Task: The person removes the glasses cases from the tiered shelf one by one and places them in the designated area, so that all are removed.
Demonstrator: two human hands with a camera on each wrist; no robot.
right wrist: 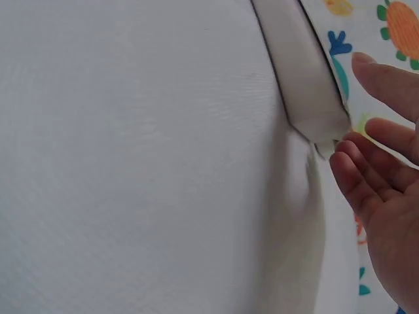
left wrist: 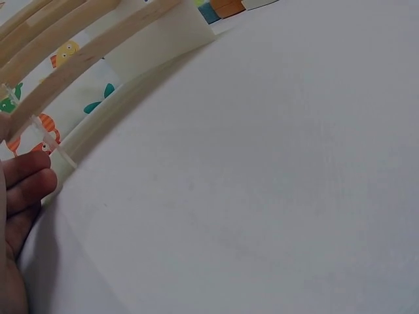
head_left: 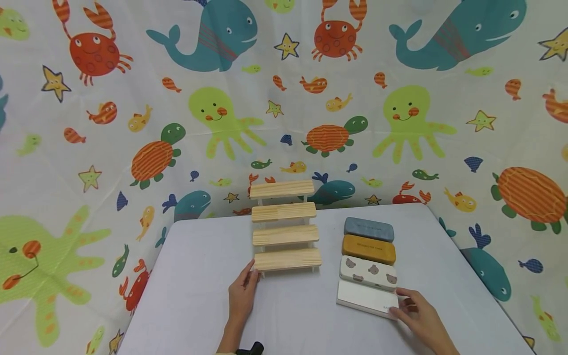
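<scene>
A tiered display rack (head_left: 286,235) with pale wooden steps stands on the table. My left hand (head_left: 243,293) rests by the left end of its lowest step (head_left: 287,259), a fingertip touching there; in the left wrist view the other fingers (left wrist: 33,176) bend loosely beneath. Four glasses cases lie in a column at right: blue-grey (head_left: 369,229), mustard (head_left: 368,248), white with bear faces (head_left: 368,272) and plain white (head_left: 367,297). My right hand (head_left: 419,315) is at the plain white case's right end, thumb and forefinger spread about its corners. Against that end, the right wrist view shows relaxed fingers (right wrist: 357,173).
A white cloth covers the table (head_left: 199,276). Behind and beside it hangs a curtain (head_left: 284,98) printed with sea animals. A dark strap or band (head_left: 253,349) shows at my left wrist.
</scene>
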